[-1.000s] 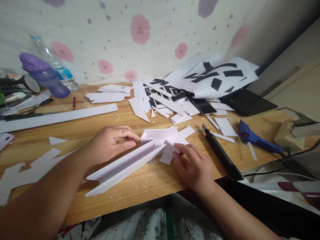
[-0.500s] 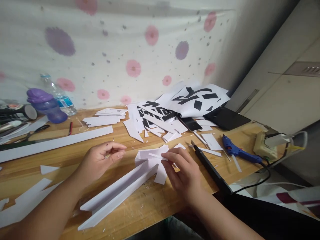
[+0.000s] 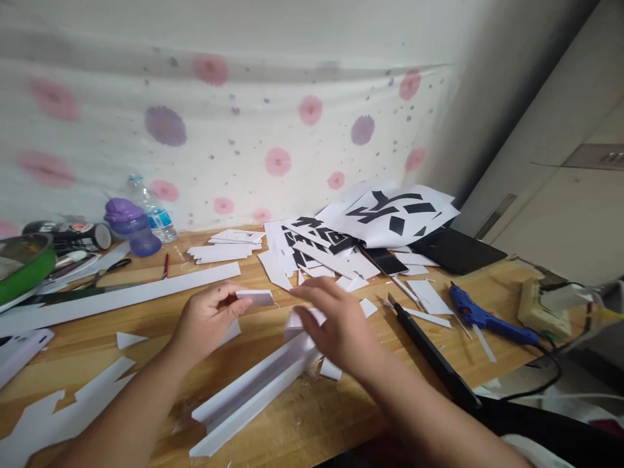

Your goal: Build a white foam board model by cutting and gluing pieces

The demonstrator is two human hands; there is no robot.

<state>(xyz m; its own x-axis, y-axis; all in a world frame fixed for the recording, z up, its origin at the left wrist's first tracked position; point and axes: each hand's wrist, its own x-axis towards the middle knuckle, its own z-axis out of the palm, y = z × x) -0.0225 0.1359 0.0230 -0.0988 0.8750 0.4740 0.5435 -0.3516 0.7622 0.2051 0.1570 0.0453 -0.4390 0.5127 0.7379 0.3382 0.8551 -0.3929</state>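
A white foam-board model (image 3: 253, 387) with a long folded body lies on the wooden desk (image 3: 146, 325) in front of me. My left hand (image 3: 207, 318) pinches a small white rectangular piece (image 3: 256, 298) between thumb and fingers, held above the desk. My right hand (image 3: 336, 328) hovers over the model's far end, its fingers stretched toward the small piece; it is blurred by motion and covers the model's wing parts.
A black utility knife (image 3: 429, 354) and a blue glue gun (image 3: 480, 318) lie at right. Printed black-and-white sheets (image 3: 390, 214) and cut scraps are heaped at the back. A long white strip (image 3: 121, 296), purple cup (image 3: 131, 227), water bottle (image 3: 151, 208) and scissors (image 3: 104, 270) sit at left.
My left hand has picked up a small white piece and raised it. My right hand left the model's wings and moved left toward that piece. The camera tilted upward.
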